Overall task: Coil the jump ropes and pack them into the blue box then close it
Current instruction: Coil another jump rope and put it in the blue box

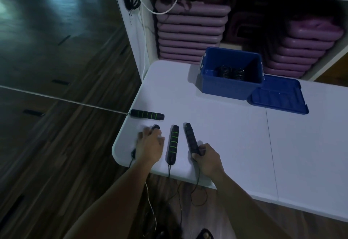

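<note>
Gripping handles (191,139) at 6 o'clock, left hand (150,142) and right hand (206,156) fingers are curled; cords (198,179) should be looped evenly.

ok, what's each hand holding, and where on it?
Left hand grips a rope handle around its middle, both ends showing. Right hand grips the black handle at its near, cord end.

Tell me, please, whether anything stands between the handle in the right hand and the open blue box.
Nothing visible does: only table surface lies between the handle in the right hand and the blue box, whose lid lies beside it.
</note>
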`<state>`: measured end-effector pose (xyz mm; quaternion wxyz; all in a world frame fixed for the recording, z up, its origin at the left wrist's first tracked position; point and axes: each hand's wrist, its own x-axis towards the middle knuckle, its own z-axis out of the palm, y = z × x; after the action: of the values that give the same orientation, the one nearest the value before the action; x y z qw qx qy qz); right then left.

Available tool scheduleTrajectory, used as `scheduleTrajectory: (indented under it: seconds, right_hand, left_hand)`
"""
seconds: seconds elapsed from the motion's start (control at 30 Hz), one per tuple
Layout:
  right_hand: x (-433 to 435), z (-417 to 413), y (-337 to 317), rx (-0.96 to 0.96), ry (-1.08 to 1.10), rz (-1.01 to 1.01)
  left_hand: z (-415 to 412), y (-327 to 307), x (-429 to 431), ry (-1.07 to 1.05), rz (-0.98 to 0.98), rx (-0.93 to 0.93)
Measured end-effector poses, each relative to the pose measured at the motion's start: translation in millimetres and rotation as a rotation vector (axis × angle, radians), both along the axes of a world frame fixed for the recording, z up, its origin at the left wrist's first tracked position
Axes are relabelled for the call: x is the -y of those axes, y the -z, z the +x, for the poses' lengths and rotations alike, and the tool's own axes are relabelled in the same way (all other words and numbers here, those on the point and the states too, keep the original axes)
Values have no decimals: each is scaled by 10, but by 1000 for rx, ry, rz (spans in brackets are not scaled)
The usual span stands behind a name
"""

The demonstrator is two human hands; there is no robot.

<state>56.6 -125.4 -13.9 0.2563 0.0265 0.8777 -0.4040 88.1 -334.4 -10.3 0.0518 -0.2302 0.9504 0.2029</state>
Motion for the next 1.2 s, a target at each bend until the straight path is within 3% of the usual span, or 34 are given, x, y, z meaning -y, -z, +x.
scheduleTrajectory:
  seconds: [0.07,0.17,0.27,0.53,0.73,0.87,1.2]
  right_hand:
    - [11,1,3,-11,-15,8]
    - [26,4,0,-18,-34,-15]
    - [18,13,-36,29,-3,-72]
    - [-201,110,-335,352,253,-521]
    - [-306,257,-656,322,289,-730]
    - [-303,404,-930,315,213,-856]
    - [-318,531,-1302,228,236,-911]
  left_hand:
    - [33,-19,101,-67,-81,51]
    - [80,-45,124,-118,-23,158]
    - [115,-46,104,-129,23,146]
    - [251,-403,-49,-218,489,8]
    - [209,-976,-175,-145,924,-5]
    - [173,-1350,-348,-53,1064,-12]
    - [125,-1824,-715,-2,999,-148]
